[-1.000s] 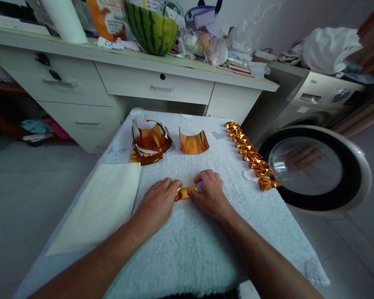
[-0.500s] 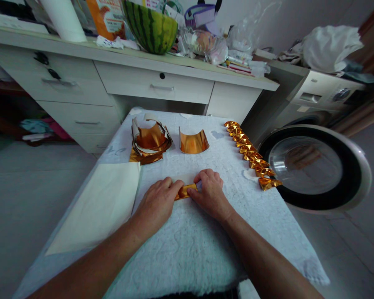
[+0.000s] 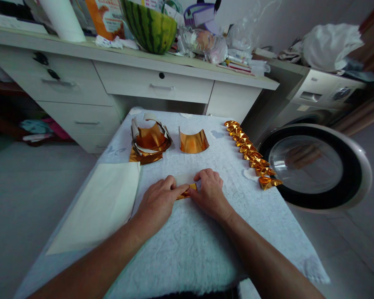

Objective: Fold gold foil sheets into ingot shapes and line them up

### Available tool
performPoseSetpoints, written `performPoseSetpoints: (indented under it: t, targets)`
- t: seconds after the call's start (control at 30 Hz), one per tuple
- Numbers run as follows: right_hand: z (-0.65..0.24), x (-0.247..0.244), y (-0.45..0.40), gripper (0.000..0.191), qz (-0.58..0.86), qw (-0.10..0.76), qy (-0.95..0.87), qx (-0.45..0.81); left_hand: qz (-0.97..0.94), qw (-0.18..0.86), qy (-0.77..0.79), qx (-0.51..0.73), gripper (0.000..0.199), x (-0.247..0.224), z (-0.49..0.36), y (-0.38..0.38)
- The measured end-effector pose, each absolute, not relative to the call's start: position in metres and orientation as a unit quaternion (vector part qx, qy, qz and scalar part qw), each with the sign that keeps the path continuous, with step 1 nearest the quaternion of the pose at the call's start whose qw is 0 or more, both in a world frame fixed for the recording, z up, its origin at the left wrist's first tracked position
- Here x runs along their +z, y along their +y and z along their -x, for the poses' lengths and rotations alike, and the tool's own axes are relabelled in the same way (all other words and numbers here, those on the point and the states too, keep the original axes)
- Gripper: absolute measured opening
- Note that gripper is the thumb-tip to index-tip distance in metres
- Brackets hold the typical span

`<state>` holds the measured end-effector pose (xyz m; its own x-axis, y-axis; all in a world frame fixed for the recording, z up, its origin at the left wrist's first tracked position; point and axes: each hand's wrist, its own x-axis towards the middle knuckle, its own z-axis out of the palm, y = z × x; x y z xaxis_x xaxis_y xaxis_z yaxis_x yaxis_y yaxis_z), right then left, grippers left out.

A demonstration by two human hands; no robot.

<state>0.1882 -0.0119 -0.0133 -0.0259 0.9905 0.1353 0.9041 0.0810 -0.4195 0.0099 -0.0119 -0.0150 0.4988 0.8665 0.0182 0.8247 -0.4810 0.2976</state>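
A narrow folded strip of gold foil paper [image 3: 185,194] lies on the cloth-covered table between my hands. My left hand [image 3: 160,198] grips its left end, with one finger stretched along the strip towards the right. At the other end my right hand [image 3: 210,192] pinches the paper, thumb on top and fingers curled behind. Further back stands a single curved sheet of gold foil paper [image 3: 193,142]. To its left sits a pile of curled gold foil sheets [image 3: 150,139]. A slanting row of folded gold foil pieces [image 3: 249,151] runs along the table's right side.
A cream paper sheet [image 3: 96,207] lies on the left of the table [image 3: 187,249]. Beyond is a white drawer desk [image 3: 156,85] bearing half a watermelon [image 3: 149,27] and clutter. The open round washing machine door [image 3: 357,166] juts close to the table's right edge.
My left thumb or finger has slid right along the gold strip and now covers more of it. My right hand has barely moved.
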Motion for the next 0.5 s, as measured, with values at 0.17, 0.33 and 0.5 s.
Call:
performPoseSetpoints:
  t: [0.17,0.33,0.5]
  targets:
    - [-0.1878,-0.0137,-0.0108,0.041,0.683,0.206,-0.693,0.102,-0.856,0.122,0.497,0.078,0.041,-0.018,-0.0096,-0.011]
    - [-0.1892,-0.0107,-0.0092,0.039,0.675,0.206,-0.695,0.139,-0.862,0.126,0.485,0.078,0.038,-0.0148,-0.0092,-0.0111]
    - [-0.1905,-0.0068,-0.0088,0.036,0.66,0.225,-0.695,0.176,-0.863,0.126,0.483,0.08,0.036,-0.0125,-0.0097,-0.0116]
